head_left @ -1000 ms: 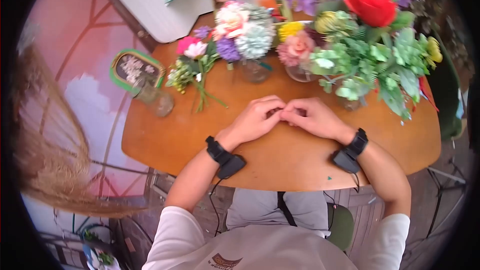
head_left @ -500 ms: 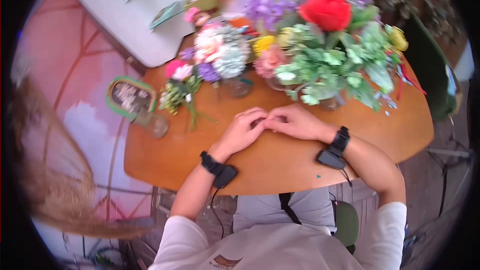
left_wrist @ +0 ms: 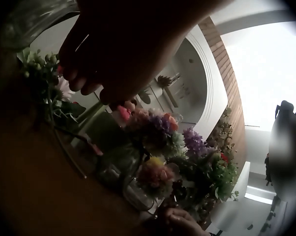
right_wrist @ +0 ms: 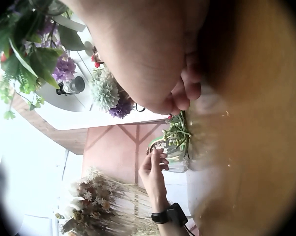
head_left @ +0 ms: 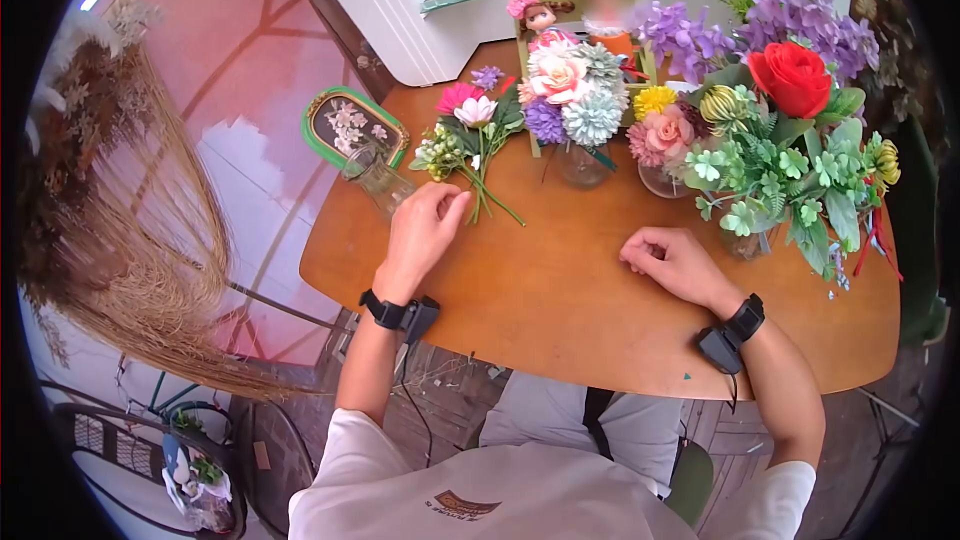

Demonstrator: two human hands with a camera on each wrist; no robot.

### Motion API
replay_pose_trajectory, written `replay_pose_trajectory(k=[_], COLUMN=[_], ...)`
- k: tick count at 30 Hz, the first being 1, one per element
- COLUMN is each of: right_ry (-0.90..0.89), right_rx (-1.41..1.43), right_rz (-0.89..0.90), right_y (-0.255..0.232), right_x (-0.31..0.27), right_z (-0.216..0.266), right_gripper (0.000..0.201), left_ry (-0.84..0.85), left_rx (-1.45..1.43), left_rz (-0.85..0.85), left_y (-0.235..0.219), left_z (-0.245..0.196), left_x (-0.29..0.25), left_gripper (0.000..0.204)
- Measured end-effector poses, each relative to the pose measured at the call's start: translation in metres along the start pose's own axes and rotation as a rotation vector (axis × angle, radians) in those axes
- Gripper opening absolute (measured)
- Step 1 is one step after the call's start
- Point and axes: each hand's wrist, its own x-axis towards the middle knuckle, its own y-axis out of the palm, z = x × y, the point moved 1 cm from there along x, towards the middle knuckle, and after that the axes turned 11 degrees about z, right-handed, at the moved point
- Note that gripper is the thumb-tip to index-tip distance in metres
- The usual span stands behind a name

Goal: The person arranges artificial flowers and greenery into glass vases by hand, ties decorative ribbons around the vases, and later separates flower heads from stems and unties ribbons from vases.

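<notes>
My left hand [head_left: 425, 225] is over the left part of the table, fingers bent loosely with nothing held. Close beside its fingertips is a clear glass vase [head_left: 378, 183]. Just past the fingers lies a loose bunch of flowers [head_left: 470, 130], pink, white and green, its stems [head_left: 490, 198] pointing toward me; the left wrist view shows these stems [left_wrist: 91, 118] below the dark fingers. My right hand [head_left: 682, 265] rests near the middle right of the wooden table [head_left: 540, 290], fingers loosely curled and holding nothing.
A green-framed oval picture [head_left: 355, 128] stands behind the vase. Along the back are a round vase of pastel flowers [head_left: 583, 165], another with pink and yellow blooms [head_left: 665, 180], and a large arrangement with a red rose [head_left: 790, 80]. Dried grasses [head_left: 170, 270] stand left of the table.
My hands, together at the table's middle before, have parted. The left one has moved left and forward to the vase and loose flowers; the right one is now apart on the right.
</notes>
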Motion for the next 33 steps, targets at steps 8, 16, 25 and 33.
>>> replay_pose_trajectory(k=[8,16,25,33], right_ry=[0.054,-0.157,-0.384,-0.328], right_rx=[-0.232,-0.477,-0.584,-0.511], right_rz=[-0.021,-0.108,0.162,0.139], right_y=[0.002,0.030,0.096,0.079], right_x=[-0.003,0.024,0.093,0.048], right_z=[0.017,0.053,0.093,0.070], right_gripper=[0.021,0.019,0.022,0.023], left_ry=[-0.415,-0.517,-0.120,-0.155], left_rx=[0.311,0.147,-0.733,-0.786], left_rz=[0.087,-0.076,-0.174,-0.175], left_y=[-0.032,-0.068,-0.032,-0.028], left_z=[0.073,0.122,0.170,0.172], left_x=[-0.018,-0.059,-0.009,0.003], left_gripper=[0.050,0.053,0.064,0.048])
